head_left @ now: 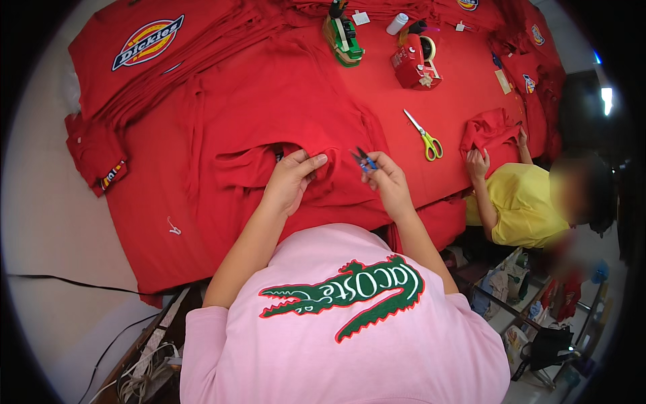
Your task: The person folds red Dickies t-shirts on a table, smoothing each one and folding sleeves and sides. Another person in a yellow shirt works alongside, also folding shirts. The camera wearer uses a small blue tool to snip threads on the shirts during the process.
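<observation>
A red garment (262, 108) lies spread in front of me on the table. My left hand (294, 178) pinches an edge of its fabric between thumb and fingers, close to a dark gap in the cloth. In my right hand (389, 180) is a small pair of thread snips (364, 160) with blue grips and dark blades. The blades point up and left toward the pinched fabric, a short way from my left thumb. Whether they touch any thread is too small to tell.
Yellow-green scissors (426, 138) lie right of the garment. Beyond stand a green tape dispenser (344, 40), a red tape dispenser (415, 64) and a white bottle (397, 24). Stacked red garments (195, 40) fill the far left. At right, a person in yellow (521, 205) handles red cloth (491, 135).
</observation>
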The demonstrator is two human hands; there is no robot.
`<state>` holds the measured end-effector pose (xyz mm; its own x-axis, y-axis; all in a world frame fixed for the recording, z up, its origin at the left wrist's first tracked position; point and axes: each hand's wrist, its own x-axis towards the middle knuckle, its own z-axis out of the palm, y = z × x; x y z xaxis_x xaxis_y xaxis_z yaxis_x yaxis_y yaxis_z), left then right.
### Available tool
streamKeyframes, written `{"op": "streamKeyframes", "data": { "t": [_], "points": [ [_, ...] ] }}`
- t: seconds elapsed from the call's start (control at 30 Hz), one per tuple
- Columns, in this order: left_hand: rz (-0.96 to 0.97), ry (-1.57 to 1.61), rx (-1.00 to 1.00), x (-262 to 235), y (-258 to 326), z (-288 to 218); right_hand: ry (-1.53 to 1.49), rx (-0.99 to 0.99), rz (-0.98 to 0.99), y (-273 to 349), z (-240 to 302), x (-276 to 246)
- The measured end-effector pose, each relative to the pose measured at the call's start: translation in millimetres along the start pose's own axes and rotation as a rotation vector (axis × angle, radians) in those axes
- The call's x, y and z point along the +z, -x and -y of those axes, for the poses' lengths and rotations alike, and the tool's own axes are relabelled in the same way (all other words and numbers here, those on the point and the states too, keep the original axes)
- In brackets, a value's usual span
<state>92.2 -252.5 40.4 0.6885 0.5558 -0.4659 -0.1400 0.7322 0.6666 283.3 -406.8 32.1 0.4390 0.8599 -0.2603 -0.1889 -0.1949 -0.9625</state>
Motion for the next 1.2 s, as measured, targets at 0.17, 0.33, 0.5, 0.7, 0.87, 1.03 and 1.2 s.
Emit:
{"op": "streamKeyframes", "data": {
  "t": [0.17,0.33,0.5,0.7,0.87,1.03,1.2],
  "points": [
    [0.049,0.091,0.097,-8,37,-8,0.445,-0.222,0.04,27,70,75],
    [0.043,0.24,0.089,9,63,-26,0.67,-0.413,0.006,26,78,91],
    [0.144,0.437,0.092,-3,62,-9,0.726,-0.551,-0.006,22,72,90],
    [0.141,0.431,0.114,-5,61,-6,0.732,-0.562,-0.005,25,76,90],
    [0.104,0.344,0.151,-1,60,-12,0.432,-0.375,-0.01,21,67,83],
    [0.193,0.264,0.312,7,68,-52,0.396,-0.193,0.179,13,53,71],
    [0.397,0.367,0.644,-8,91,-128,1.329,-0.258,0.448,10,43,36]
  ]
}}
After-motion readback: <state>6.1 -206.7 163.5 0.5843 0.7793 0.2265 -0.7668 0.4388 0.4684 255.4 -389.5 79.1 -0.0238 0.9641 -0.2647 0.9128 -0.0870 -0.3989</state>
